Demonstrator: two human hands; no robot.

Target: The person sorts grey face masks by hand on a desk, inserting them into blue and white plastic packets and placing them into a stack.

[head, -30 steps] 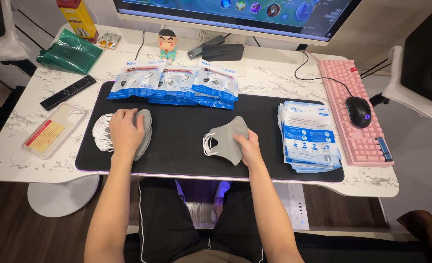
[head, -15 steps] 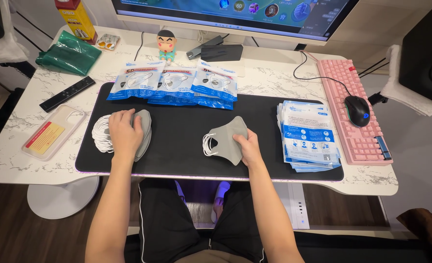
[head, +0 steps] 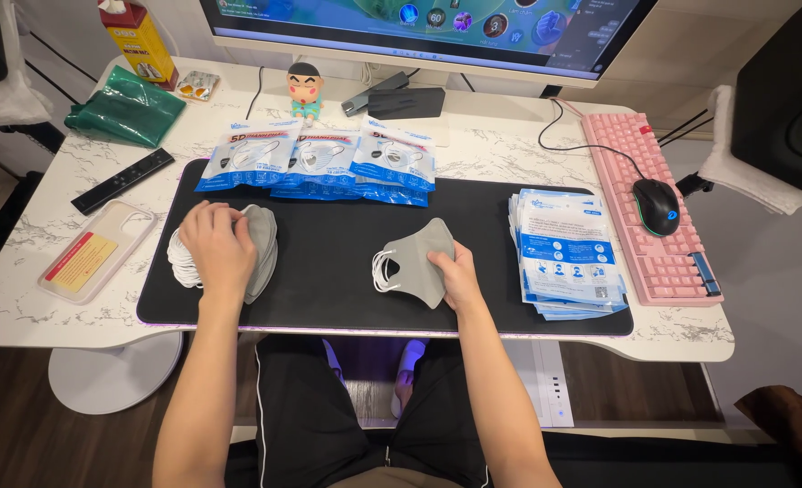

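My left hand [head: 216, 248] rests palm down on a pile of grey face masks [head: 258, 253] with white ear loops, at the left end of the black desk mat [head: 329, 271]. At the mat's middle, my right hand [head: 455, 276] pinches the right edge of a small stack of folded grey masks [head: 415, 262] lying flat, white loops pointing left. Sealed blue-and-white mask packets [head: 320, 158] lie in a row along the mat's far edge. A stack of empty blue-and-white pouches [head: 564, 253] sits at the right end.
A pink keyboard [head: 654, 208] with a black mouse [head: 657, 205] on it lies far right. A monitor [head: 419, 23], a small figurine [head: 305, 89], a remote [head: 122, 181], a clear phone case [head: 89, 258] and a green bag [head: 125, 104] surround the mat.
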